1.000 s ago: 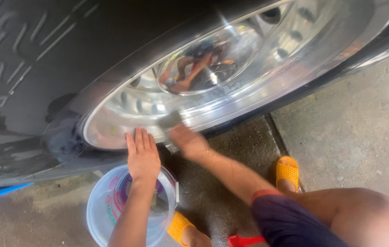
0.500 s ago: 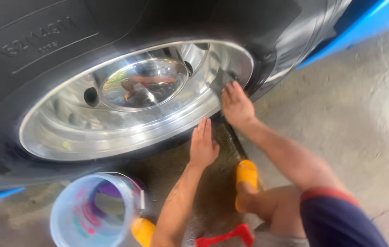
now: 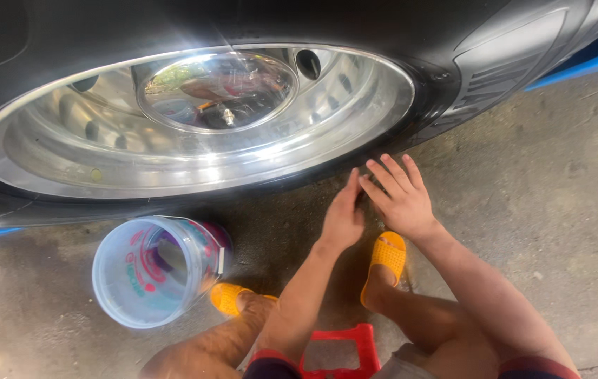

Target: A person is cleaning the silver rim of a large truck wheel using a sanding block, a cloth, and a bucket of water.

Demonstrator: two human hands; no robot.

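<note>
Both hands have dropped off the rim point(image 3: 193, 133) since half a second ago. Left hand point(image 3: 343, 216) and right hand point(image 3: 398, 195) now hover side by side below the tire point(image 3: 446, 91), fingers loose and spread, gripping nothing. Rim: polished chrome, bright glare, above the bucket point(image 3: 151, 270).

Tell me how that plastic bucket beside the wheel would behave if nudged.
The bucket looks thin-walled and nearly empty, so probably light and easy to slide. It leans toward the camera, so a push could tip it. Its round wall would then likely roll on the concrete floor.
</note>
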